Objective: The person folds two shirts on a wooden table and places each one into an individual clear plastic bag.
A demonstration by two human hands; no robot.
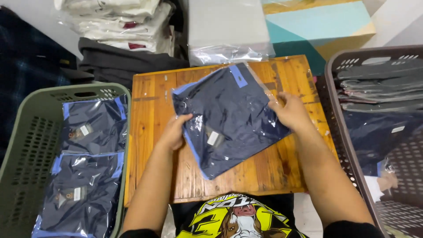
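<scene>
A folded navy garment in a clear plastic bag with blue tape edges point(229, 119) lies tilted on a small wooden table point(282, 172). My left hand point(174, 132) grips the bag's left edge. The bag's right edge is pinched by my right hand point(291, 110). Both forearms reach in from the bottom of the view.
A green basket point(26, 145) at the left holds two bagged navy garments point(83, 176). A brown basket point(339, 128) at the right holds dark folded clothes. Stacks of white and grey garments point(123, 26), a grey bagged pile point(227, 31) and a coloured box point(321, 26) lie behind the table.
</scene>
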